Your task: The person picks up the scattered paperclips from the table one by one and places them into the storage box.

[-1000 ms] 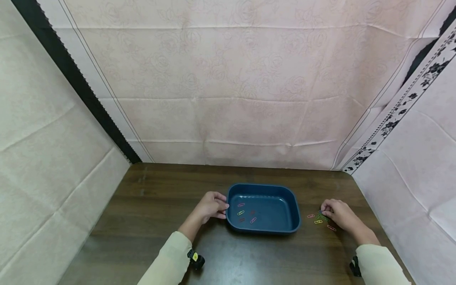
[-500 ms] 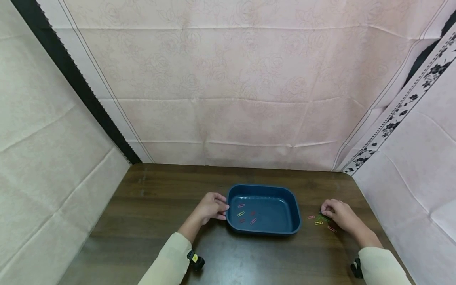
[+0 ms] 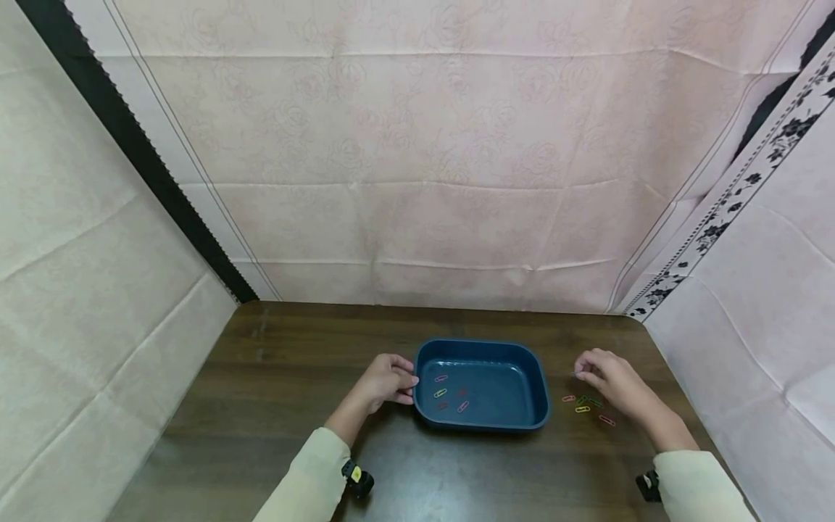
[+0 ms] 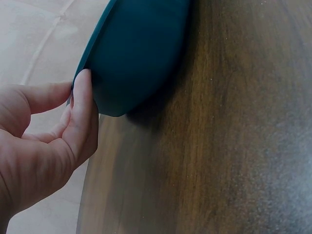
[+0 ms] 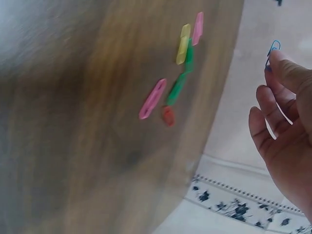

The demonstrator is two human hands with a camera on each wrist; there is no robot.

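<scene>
My left hand pinches the left rim of a dark blue rectangular tray; in the left wrist view, thumb and fingers close over the edge of the tray. Several paper clips lie on the tray floor, among them a yellow paper clip and pink ones. Right of the tray, my right hand is raised above the table. Between its thumb and index finger it pinches a blue paper clip. Below are loose clips: a yellow clip, a pink clip, a red clip and two green ones.
The brown wooden table ends at a patterned cloth hanging behind the tray. Pale cloth also hangs along both sides. A black wrist camera sits on the left sleeve, with another at the right wrist.
My right hand was down at the pile of clips; it has lifted and moved slightly left and away, carrying the blue paper clip. The left hand and tray stay in place.
</scene>
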